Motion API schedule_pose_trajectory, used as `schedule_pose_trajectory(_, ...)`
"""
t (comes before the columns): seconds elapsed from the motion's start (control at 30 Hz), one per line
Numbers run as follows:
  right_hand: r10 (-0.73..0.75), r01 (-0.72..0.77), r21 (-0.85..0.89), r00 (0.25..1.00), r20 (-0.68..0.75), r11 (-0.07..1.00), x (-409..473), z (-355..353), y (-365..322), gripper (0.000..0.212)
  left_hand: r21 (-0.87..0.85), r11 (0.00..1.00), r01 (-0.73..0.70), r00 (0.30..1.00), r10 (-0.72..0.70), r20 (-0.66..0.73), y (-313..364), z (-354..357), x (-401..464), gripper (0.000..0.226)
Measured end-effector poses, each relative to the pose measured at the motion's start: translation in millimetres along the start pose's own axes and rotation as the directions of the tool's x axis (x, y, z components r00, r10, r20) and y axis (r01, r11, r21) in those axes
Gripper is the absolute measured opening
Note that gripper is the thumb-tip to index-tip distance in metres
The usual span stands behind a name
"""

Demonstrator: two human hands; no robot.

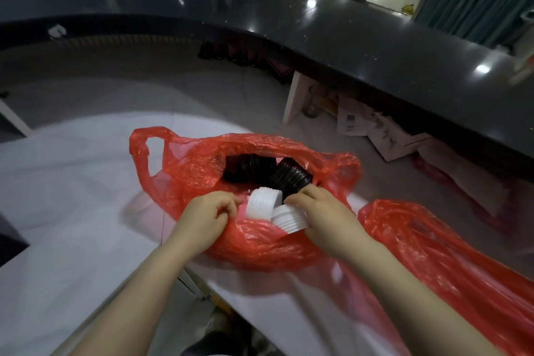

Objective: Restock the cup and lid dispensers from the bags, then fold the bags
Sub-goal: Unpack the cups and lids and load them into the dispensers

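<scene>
A red plastic bag (254,243) sits open on the white counter (72,211). Inside it lie two stacks of black lids (289,176) and two stacks of white lids (261,202). My left hand (202,220) pinches the bag's near rim at the opening. My right hand (326,217) grips the nearer white lid stack (289,218), fingers curled over its top. A second red bag (450,263) lies flattened on the counter to the right.
A dark glossy raised counter (361,37) curves across the back and right. Below it are a white panel (294,101) and cardboard boxes (384,130) on a grey floor. The white counter's near edge falls away below my arms.
</scene>
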State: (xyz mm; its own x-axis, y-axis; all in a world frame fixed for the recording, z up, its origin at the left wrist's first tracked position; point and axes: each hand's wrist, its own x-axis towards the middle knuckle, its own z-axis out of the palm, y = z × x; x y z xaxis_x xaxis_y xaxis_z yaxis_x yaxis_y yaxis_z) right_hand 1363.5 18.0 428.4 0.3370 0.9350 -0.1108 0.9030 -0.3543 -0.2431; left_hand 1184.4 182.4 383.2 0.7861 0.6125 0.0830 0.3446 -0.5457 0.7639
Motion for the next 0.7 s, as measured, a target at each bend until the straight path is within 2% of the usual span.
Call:
schedule_pose_trajectory(0.13, -0.045, 0.044, -0.043, 0.999, -0.019, 0.998, -4, 3, -4, 0.055, 0.055, 0.998, -0.019, 0.997, 0.023, -0.072, 3, -2, -14, 0.051)
schedule_pose_trajectory(0.2, -0.079, 0.078, -0.074, 0.997, -0.01, 0.994, -6, 4, -7, 0.052, 0.033, 0.998, 0.046, 0.994, -0.042, -0.103, 2, 0, -21, 0.046)
schedule_pose_trajectory(0.3, -0.135, 0.136, -0.097, 0.991, 0.013, 0.986, -7, 6, -16, 0.054, -0.083, 0.981, 0.175, 0.98, -0.182, -0.08, 1, 5, -29, 0.023)
schedule_pose_trajectory(0.33, -0.146, 0.147, -0.104, 0.989, 0.014, 0.984, -6, 6, -18, 0.054, -0.083, 0.975, 0.208, 0.976, -0.213, -0.054, 2, 6, -28, 0.029)
schedule_pose_trajectory(0.43, -0.18, 0.177, -0.106, 0.983, -0.019, 0.978, 1, 7, -25, 0.048, 0.012, 0.977, 0.211, 0.976, -0.212, 0.053, 9, 12, -17, 0.067)
schedule_pose_trajectory(0.53, -0.202, 0.201, -0.027, 0.974, -0.101, 0.979, 6, 11, -28, 0.044, 0.093, 0.977, 0.191, 0.969, -0.203, 0.144, 13, 17, -11, 0.088)
schedule_pose_trajectory(0.6, -0.178, 0.188, 0.053, 0.973, -0.149, 0.981, 7, 13, -26, 0.06, 0.093, 0.986, 0.14, 0.967, -0.156, 0.2, 13, 19, -11, 0.094)
schedule_pose_trajectory(0.67, -0.218, 0.218, -0.018, 0.968, -0.125, 0.976, 10, 15, -21, 0.083, 0.095, 0.99, 0.103, 0.968, -0.122, 0.22, 12, 20, -13, 0.1)
schedule_pose_trajectory(0.7, -0.257, 0.25, -0.085, 0.963, -0.084, 0.964, 11, 16, -19, 0.086, 0.094, 0.991, 0.093, 0.97, -0.111, 0.218, 13, 20, -13, 0.1)
